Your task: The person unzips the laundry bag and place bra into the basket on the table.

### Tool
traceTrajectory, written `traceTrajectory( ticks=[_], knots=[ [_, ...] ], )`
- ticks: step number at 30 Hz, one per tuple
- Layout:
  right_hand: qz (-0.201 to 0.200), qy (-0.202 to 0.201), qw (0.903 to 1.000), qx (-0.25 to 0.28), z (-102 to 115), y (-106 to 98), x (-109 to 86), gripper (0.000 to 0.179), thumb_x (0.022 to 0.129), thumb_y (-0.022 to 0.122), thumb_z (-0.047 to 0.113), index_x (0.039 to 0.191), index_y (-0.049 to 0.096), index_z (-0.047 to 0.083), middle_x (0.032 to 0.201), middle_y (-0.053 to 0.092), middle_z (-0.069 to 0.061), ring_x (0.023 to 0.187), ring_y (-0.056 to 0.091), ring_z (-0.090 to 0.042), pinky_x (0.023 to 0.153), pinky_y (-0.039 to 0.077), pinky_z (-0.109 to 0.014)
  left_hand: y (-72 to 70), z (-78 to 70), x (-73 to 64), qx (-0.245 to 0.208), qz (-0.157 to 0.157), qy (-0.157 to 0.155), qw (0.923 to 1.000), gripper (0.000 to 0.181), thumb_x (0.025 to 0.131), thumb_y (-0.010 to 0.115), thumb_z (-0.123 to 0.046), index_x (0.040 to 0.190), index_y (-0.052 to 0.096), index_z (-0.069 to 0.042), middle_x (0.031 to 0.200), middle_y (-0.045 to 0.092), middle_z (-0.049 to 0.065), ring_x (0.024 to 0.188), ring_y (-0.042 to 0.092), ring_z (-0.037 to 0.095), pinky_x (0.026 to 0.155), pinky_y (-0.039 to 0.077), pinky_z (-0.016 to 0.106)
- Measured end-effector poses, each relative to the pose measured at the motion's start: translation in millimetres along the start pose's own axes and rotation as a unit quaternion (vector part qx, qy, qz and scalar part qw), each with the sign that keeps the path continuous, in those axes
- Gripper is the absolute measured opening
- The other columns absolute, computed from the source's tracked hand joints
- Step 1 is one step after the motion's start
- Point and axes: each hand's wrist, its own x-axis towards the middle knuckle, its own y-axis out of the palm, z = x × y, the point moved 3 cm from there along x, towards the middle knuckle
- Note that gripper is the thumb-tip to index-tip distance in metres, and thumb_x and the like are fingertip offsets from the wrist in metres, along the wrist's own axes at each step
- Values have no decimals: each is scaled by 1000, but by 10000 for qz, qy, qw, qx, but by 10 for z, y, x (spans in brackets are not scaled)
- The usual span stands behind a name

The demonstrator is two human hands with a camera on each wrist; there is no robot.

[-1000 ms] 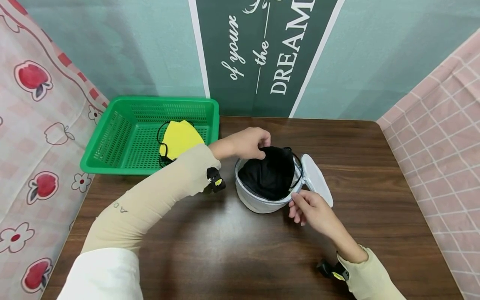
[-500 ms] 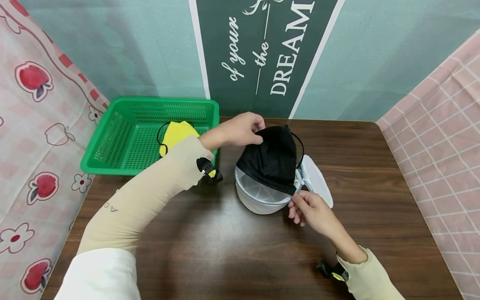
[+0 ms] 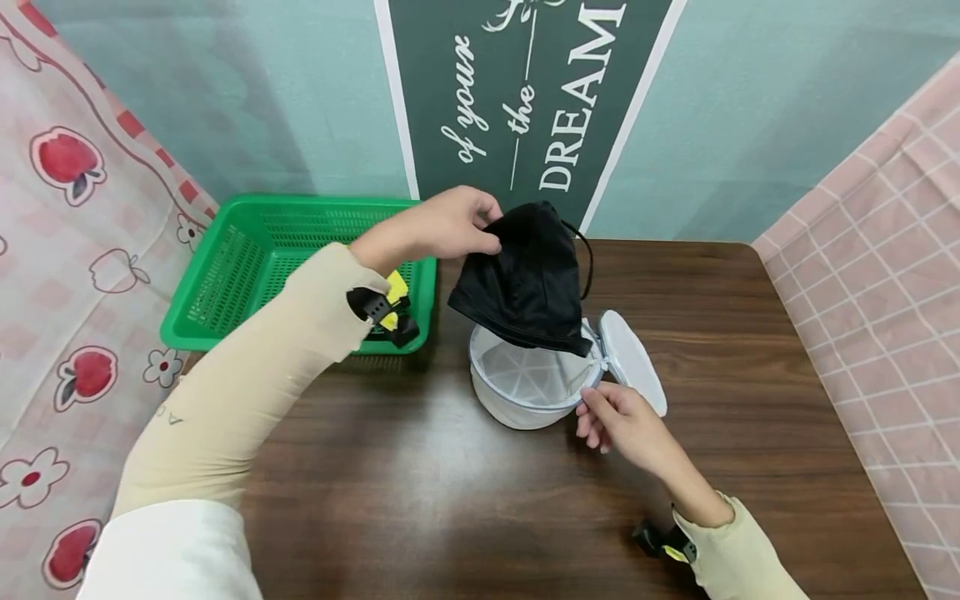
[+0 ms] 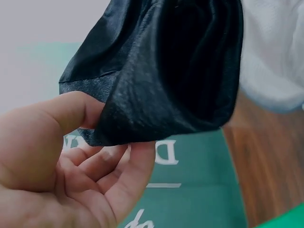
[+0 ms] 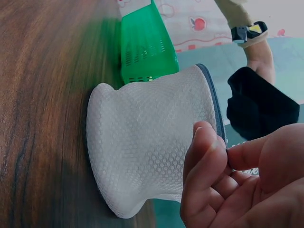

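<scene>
My left hand (image 3: 453, 223) pinches the top edge of a black cloth face mask (image 3: 521, 279) with a thin black ear loop. The mask hangs above a round white mesh laundry bag (image 3: 517, 414), its lower edge overlapping the bag's far rim in the head view. In the left wrist view, thumb and fingers grip a corner of the mask (image 4: 137, 99). Between thumb and fingers, my right hand (image 3: 626, 423) pinches the zipped rim of the bag, as the right wrist view of the mesh bag (image 5: 147, 137) shows. The bag's lid (image 3: 632, 367) lies folded back to the right.
A green plastic basket (image 3: 183, 312) stands at the back left. In it lies a yellow face mask (image 3: 397, 286), mostly hidden by my left forearm. The brown wooden table (image 3: 420, 500) meets a printed backdrop (image 3: 315, 100) behind.
My left hand has lifted the black mask out of the mesh bag and moved it up, back and left. The bag's inside is uncovered. My right hand has stayed at the rim.
</scene>
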Motion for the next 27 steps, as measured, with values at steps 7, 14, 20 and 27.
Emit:
traceTrajectory(
  ticks=[7, 14, 20, 27],
  knots=[
    [-16, 0, 10000, -38, -17, 12, 7, 31, 110, 44, 11, 91, 59, -9, 69, 64, -8, 53, 57, -11, 43, 51, -31, -405, 79, -231, -315, -4, -444, 9985, 13, 97, 63, -7, 107, 58, -1, 80, 59, -1, 66, 55, 11, 66, 54, 26],
    [-36, 73, 10000, -18, -21, 21, -1, 31, 110, 44, 12, 91, 59, -8, 69, 64, -9, 53, 57, -12, 43, 51, -30, -843, 332, -478, -332, -17, -963, 9948, 18, 100, 60, -11, 114, 52, -2, 98, 62, 0, 82, 62, 14, 75, 56, 29],
    [-22, 62, 10000, -5, -25, 34, -18, 31, 110, 44, 11, 91, 59, -8, 69, 64, -9, 53, 57, -11, 43, 51, -32, -1183, 716, -641, -106, 187, -1439, 9894, 25, 106, 53, -16, 126, 46, -3, 134, 49, 12, 122, 55, 34, 102, 49, 48],
    [-17, 59, 10000, 17, -24, 39, -22, 31, 110, 44, 11, 91, 59, -8, 69, 64, -9, 53, 57, -11, 43, 51, -32, -1427, 1194, -821, -179, 602, -1911, 9796, 50, 110, 44, -13, 154, 25, 1, 160, 23, 28, 143, 33, 47, 112, 42, 55]
  ],
)
